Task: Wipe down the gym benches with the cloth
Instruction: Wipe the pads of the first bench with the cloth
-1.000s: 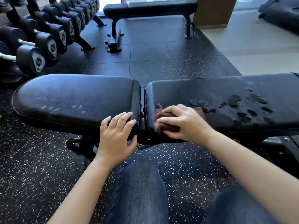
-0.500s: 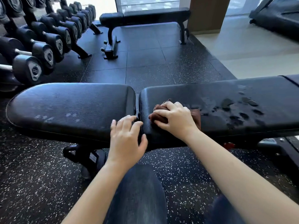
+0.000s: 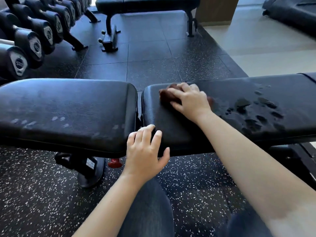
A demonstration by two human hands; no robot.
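A black padded gym bench stretches across the view in two pads: the seat pad (image 3: 59, 108) on the left and the long back pad (image 3: 256, 89) on the right. My right hand (image 3: 189, 100) presses a brown cloth (image 3: 166, 96) onto the far left part of the back pad, fingers spread over it. Dark wet droplets (image 3: 253, 110) lie on the pad to the right of that hand. My left hand (image 3: 145, 149) rests on the near edge at the gap between the two pads, fingers relaxed and holding nothing.
A second black flat bench (image 3: 147, 4) stands farther back. A rack of black dumbbells (image 3: 34, 40) runs along the left. The floor is dark speckled rubber (image 3: 34, 194), with pale flooring at the right. My jeans-covered knees (image 3: 147, 211) sit below the bench.
My right hand has slid the cloth away from me, from the near edge to the far side of the back pad. My left hand has shifted right to the gap between the pads.
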